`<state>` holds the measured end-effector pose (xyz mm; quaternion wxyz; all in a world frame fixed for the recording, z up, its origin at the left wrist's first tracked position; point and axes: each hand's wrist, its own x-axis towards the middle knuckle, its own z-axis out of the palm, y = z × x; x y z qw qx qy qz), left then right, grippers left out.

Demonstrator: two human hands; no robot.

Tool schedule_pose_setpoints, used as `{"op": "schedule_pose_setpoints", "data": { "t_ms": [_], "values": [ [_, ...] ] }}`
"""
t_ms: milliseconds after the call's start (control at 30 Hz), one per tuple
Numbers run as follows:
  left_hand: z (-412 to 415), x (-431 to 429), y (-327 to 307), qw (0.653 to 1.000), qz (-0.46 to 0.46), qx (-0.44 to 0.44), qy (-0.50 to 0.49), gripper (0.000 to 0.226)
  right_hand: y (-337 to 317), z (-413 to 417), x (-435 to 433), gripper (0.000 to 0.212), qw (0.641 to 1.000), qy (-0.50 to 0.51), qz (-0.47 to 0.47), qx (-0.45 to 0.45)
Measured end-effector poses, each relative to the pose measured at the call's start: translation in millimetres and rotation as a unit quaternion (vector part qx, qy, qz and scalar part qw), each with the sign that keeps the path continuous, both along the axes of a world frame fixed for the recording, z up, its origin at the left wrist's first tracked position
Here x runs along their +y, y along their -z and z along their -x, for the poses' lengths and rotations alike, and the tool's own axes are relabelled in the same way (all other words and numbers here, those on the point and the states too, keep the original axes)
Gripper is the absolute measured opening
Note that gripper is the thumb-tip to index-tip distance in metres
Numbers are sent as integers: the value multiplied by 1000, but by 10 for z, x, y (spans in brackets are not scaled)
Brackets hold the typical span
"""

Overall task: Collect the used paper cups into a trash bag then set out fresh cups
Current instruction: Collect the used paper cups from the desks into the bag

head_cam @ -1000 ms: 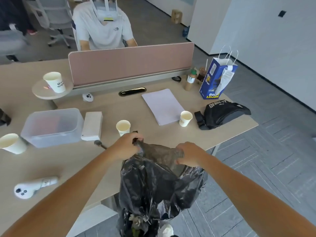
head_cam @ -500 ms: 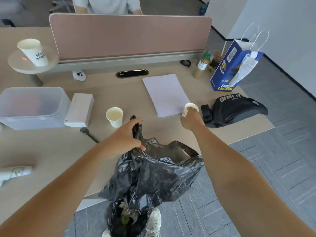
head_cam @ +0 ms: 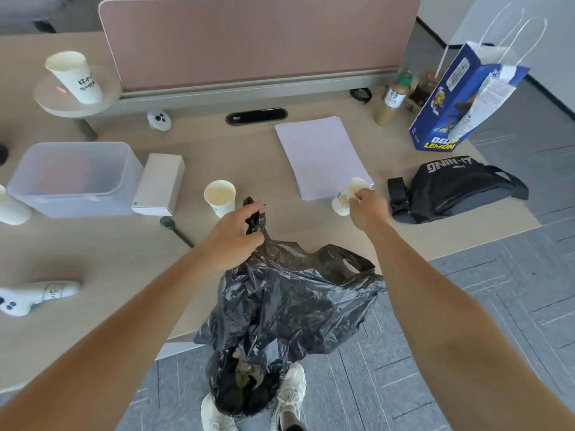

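My left hand (head_cam: 238,233) grips one handle of a black trash bag (head_cam: 286,309) that hangs over the desk's front edge, its mouth slack and open toward the right. My right hand (head_cam: 367,209) holds a white paper cup (head_cam: 343,199), tilted, beside the corner of a sheet of paper. A second paper cup (head_cam: 220,197) stands upright just beyond my left hand. A third cup (head_cam: 74,76) with writing sits on a round stand at the far left, and part of another cup (head_cam: 11,209) shows at the left edge.
On the desk (head_cam: 93,253) lie a translucent plastic box (head_cam: 74,178), a white box (head_cam: 160,183), a spoon (head_cam: 174,227), paper sheets (head_cam: 320,154), a black waist bag (head_cam: 454,188), a blue paper bag (head_cam: 460,98), bottles (head_cam: 393,101) and white controllers (head_cam: 34,295). A pink divider (head_cam: 255,42) runs along the back.
My right hand let go of the bag, reached to the right-hand cup, took hold of it and tipped it off the desk. The left hand kept its bag handle.
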<state>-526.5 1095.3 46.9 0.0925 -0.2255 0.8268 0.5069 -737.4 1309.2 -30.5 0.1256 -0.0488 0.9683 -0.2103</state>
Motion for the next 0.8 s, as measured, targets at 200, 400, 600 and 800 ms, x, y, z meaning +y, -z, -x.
{"op": "schedule_pose_setpoints", "data": {
  "t_ms": [200, 400, 600, 800],
  "values": [
    [-256, -27, -165, 999, -16, 27, -25, 58, -624, -1013, 32, 15, 923, -42, 366, -110],
    [-606, -81, -436, 996, -5, 75, -55, 58, -876, -1796, -222, 20, 915, -325, 131, -202],
    [-1068, -373, -639, 991, -1, 88, -102, 58, -949, -1981, -776, 23, 881, -413, 17, -228],
    [-1397, -637, -668, 978, -49, 83, -183, 58, -955, -1685, -1404, 30, 910, -402, 39, -99]
  ]
}}
